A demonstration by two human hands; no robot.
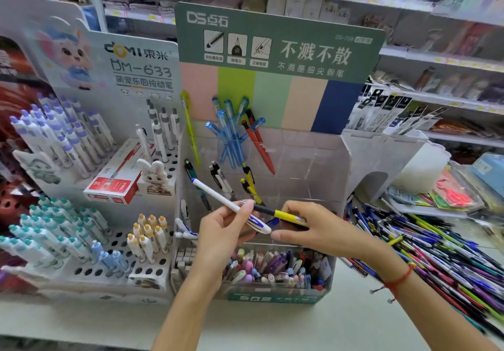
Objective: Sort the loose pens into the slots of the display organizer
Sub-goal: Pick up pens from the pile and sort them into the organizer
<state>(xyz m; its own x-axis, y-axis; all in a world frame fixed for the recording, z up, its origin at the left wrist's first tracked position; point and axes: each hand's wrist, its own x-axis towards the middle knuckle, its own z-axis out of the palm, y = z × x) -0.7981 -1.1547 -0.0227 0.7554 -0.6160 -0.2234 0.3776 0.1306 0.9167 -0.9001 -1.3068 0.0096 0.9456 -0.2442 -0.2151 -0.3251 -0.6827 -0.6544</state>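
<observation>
A stationery shop aisle, shelves of packaged goods blurred across the top of the frame, and a pale counter (81, 320) below. At centre stands the clear display organizer (275, 159) under a green headboard. Its upper slots hold five or six blue pens (230, 135), two red pens (259, 146) and one lime pen (191, 129); the row below holds about four darker clip pens, two of them yellow.

In front of it, the left hand (223, 230) pinches a white pen (226, 203) near its blue-printed lower end, capped tip pointing to the upper left. The right hand (308, 225) has its fingers curled round a yellow-and-black pen (281, 214), lying almost level.

Both pens look light, rigid and smooth plastic, apt to slip; a pinch at mid-barrel should steer each into a slot. The loose pile of pens (425, 249) at right is too tangled to count, dozens at least.
</observation>
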